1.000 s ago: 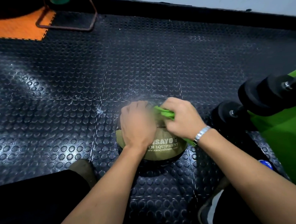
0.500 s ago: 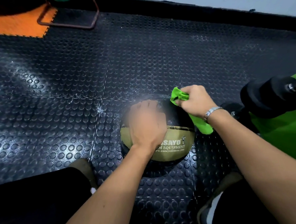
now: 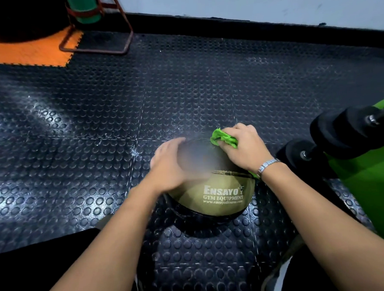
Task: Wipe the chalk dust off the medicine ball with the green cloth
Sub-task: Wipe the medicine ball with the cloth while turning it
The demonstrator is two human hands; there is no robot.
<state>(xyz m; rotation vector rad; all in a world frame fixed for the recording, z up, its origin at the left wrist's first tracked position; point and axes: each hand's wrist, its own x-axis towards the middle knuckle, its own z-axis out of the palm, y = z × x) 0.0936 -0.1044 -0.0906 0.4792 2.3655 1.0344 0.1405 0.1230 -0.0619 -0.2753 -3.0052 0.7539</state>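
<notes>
The medicine ball [image 3: 213, 197] rests on the studded black floor mat, black on top with an olive panel that reads "ENSAYO GYM EQUIPMENT". My left hand [image 3: 168, 166] lies flat on the ball's upper left side, fingers spread over its curve. My right hand [image 3: 244, 147] is closed on the bunched green cloth [image 3: 223, 139] and presses it on the ball's far right top. A tail of cloth shows under my right wrist. A blurred patch hides the ball's top between my hands.
Black foam rollers [image 3: 346, 135] on a bright green bench frame [image 3: 371, 191] stand close to the right of the ball. A rusty metal stand [image 3: 105, 36] and an orange mat [image 3: 23, 51] sit at the far left. A wall's black skirting [image 3: 247, 35] runs behind.
My right hand has carried the cloth from the ball's near top to its far right edge. My left hand has slid from the top centre to the ball's left side.
</notes>
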